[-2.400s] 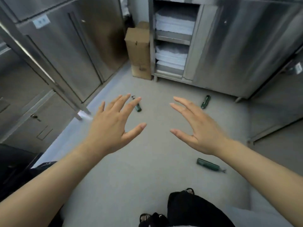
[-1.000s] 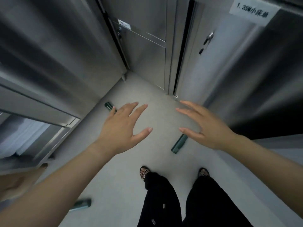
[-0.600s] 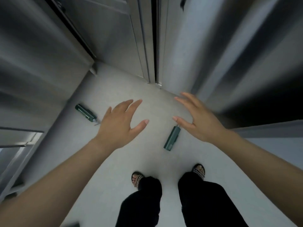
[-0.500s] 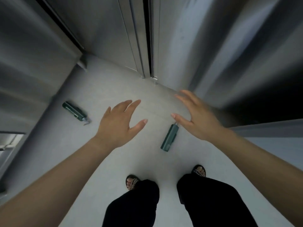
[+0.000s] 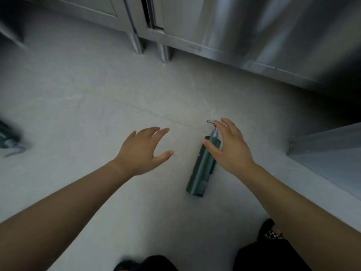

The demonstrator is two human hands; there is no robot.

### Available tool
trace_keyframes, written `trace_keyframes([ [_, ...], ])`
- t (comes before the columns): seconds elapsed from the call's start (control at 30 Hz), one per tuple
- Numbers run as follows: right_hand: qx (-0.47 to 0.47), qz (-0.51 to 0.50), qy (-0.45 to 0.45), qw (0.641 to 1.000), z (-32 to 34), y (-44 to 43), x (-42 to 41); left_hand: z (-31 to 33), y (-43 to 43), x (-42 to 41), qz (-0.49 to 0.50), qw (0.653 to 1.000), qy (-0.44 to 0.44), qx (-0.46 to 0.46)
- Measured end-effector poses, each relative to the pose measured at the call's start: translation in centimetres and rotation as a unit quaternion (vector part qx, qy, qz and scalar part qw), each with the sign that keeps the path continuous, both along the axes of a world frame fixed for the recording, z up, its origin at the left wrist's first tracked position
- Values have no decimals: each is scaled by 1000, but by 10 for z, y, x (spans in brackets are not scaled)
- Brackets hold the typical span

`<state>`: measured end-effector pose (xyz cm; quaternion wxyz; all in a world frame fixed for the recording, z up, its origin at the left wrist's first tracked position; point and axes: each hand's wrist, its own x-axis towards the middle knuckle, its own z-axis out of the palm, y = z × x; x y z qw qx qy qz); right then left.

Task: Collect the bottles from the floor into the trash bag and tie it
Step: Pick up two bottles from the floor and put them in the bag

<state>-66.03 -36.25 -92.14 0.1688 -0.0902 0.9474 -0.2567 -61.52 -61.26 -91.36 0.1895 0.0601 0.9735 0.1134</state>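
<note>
A dark green pump bottle (image 5: 201, 171) lies on its side on the pale floor, pump head pointing away from me. My right hand (image 5: 228, 147) hovers spread over its neck and upper body, fingers apart, holding nothing. To the left of the bottle, my left hand (image 5: 144, 149) is open and empty above bare floor. A second green bottle (image 5: 8, 138) lies blurred at the left edge. No trash bag is in view.
Steel cabinets on short legs (image 5: 136, 44) line the far side of the floor. A steel unit's corner (image 5: 324, 147) juts in at the right. My dark trousers and a sandalled foot (image 5: 271, 233) are at the bottom.
The view has dropped closer to the floor and the bottle looks much larger. My right hand has come down over the bottle's neck. The second bottle has slid to the left edge.
</note>
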Motion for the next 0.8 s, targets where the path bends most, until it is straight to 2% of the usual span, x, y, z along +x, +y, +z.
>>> trace_keyframes([
  [0.17, 26, -59, -12, 998, -63, 1, 15, -81, -7, 24, 45, 999, -15, 2],
  [0.33, -3, -91, -63, 994, -84, -12, 24, -110, -22, 47, 129, 990, -50, 9],
  [0.57, -39, 26, -16, 999, -99, -44, 28, -129, -60, 70, 190, 980, -55, -16],
  [0.7, -52, 22, -38, 998, -101, -53, 36, -138, -72, 85, 220, 973, -61, -26],
  [0.8, -63, 2, -60, 996, -102, -52, 41, -143, -73, 91, 204, 977, -56, -31],
])
